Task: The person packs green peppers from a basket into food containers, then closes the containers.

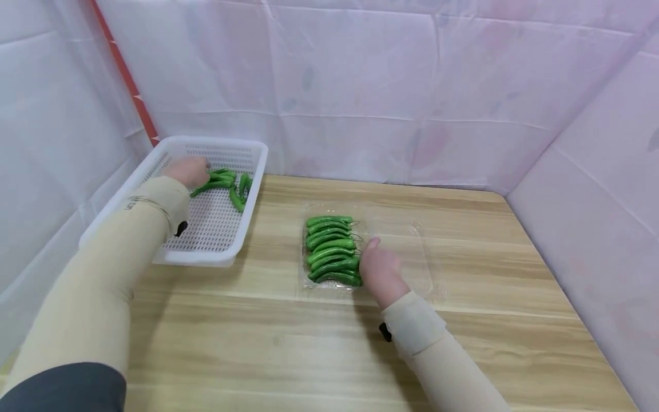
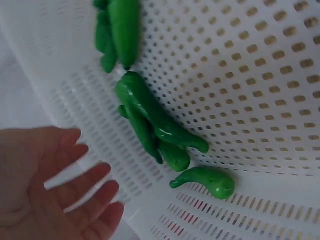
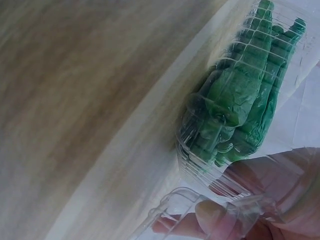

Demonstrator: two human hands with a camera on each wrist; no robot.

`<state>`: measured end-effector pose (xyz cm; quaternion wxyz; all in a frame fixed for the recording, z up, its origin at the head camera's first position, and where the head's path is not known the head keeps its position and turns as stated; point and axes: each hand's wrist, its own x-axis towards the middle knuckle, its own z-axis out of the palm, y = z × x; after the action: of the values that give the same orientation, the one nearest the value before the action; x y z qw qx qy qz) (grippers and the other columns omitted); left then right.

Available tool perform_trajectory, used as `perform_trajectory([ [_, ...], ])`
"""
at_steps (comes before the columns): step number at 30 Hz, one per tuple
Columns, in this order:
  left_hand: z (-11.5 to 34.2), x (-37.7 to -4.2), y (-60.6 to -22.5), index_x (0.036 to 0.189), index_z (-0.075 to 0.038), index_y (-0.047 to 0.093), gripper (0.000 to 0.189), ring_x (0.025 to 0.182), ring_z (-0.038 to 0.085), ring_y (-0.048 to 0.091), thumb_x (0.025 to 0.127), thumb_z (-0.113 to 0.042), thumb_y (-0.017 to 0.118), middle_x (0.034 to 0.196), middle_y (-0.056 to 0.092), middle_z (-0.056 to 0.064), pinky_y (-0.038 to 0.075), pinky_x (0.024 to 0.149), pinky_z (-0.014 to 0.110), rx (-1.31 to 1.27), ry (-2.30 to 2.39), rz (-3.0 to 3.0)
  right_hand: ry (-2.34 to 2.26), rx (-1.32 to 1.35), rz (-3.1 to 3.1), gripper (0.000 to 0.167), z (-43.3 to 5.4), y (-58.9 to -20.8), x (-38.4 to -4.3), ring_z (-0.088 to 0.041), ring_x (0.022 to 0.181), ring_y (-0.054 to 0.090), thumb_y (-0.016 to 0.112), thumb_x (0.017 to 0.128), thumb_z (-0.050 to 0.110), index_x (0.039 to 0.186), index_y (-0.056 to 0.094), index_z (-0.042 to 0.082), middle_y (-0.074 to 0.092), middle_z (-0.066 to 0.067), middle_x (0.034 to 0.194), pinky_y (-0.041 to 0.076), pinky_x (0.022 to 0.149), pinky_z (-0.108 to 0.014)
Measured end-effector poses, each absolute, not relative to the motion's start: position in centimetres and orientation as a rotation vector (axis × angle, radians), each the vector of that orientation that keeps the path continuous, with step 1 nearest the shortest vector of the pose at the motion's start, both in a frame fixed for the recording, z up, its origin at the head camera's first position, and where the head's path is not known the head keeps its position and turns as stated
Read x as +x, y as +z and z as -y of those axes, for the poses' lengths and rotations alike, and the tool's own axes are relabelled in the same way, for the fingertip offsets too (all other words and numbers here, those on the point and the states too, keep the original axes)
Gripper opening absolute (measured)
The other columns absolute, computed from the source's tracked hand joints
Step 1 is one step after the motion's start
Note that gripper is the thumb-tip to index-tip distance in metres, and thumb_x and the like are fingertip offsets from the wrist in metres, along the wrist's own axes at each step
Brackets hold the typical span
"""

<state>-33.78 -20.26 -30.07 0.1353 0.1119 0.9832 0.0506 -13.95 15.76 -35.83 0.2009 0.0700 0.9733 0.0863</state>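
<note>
The left hand (image 1: pixel 186 171), whose fingers are loosely spread and hold nothing, is over the white basket (image 1: pixel 206 258) near several loose green peppers (image 1: pixel 221 182), while the right hand (image 1: pixel 380 268) pinches the clear container (image 1: pixel 407 257), in which a row of peppers (image 1: pixel 332 252) lies.

Arms (image 1: pixel 98 286) reach forward, left hand (image 1: pixel 186 170) relaxed, right hand (image 1: pixel 381 270) curled.

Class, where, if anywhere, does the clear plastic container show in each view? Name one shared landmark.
Head: clear plastic container, just right of centre, by the right hand.
Left wrist: not in it.
Right wrist: from upper right to bottom centre.
Shared landmark, head and right wrist: long green peppers inside.
</note>
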Motion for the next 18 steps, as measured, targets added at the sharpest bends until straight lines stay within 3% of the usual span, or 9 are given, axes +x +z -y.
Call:
perform_trajectory([
  [5, 19.2, -33.9, -31.9, 0.1, 0.003, 0.059, 0.017, 0.088, 0.034, 0.055, 0.091, -0.004, 0.046, 0.097, 0.06, 0.023, 0.042, 0.084, 0.051, 0.34, 0.003, -2.83, 0.253, 0.189, -2.728, 0.053, -15.6, -35.8, -13.7, -0.011, 0.045, 0.039, 0.035, 0.094, 0.003, 0.143, 0.018, -0.008, 0.047, -0.002, 0.051, 0.035, 0.044, -0.024],
  [8, 19.2, -34.0, -32.8, 0.092, 0.003, 0.06, 0.016, 0.086, 0.034, 0.057, 0.091, -0.008, 0.048, 0.09, 0.06, 0.022, 0.043, 0.085, 0.051, 0.293, -0.012, -2.834, 0.266, 0.17, -2.739, 0.052, -15.3, -35.8, -13.5, -0.012, 0.045, 0.04, 0.036, 0.094, 0.005, 0.142, 0.02, -0.009, 0.047, -0.002, 0.051, 0.035, 0.044, -0.024],
  [13, 20.2, -34.6, -34.8, 0.09, 0.005, 0.061, 0.017, 0.085, 0.036, 0.058, 0.091, -0.007, 0.049, 0.086, 0.06, 0.023, 0.044, 0.083, 0.051, 0.186, -0.076, -2.834, 0.286, 0.133, -2.755, 0.052, -14.8, -35.8, -13.0, -0.011, 0.044, 0.039, 0.037, 0.094, 0.005, 0.142, 0.022, -0.009, 0.046, -0.001, 0.05, 0.034, 0.042, -0.023],
  [18, 21.4, -35.7, -37.0, 0.093, 0.001, 0.064, 0.012, 0.08, 0.035, 0.061, 0.087, -0.008, 0.058, 0.082, 0.062, 0.02, 0.048, 0.078, 0.051, 0.27, -0.323, -2.849, 0.285, 0.134, -2.771, 0.051, -14.7, -35.7, -12.9, -0.011, 0.044, 0.039, 0.038, 0.094, 0.004, 0.142, 0.023, -0.009, 0.046, -0.001, 0.049, 0.034, 0.041, -0.023],
])
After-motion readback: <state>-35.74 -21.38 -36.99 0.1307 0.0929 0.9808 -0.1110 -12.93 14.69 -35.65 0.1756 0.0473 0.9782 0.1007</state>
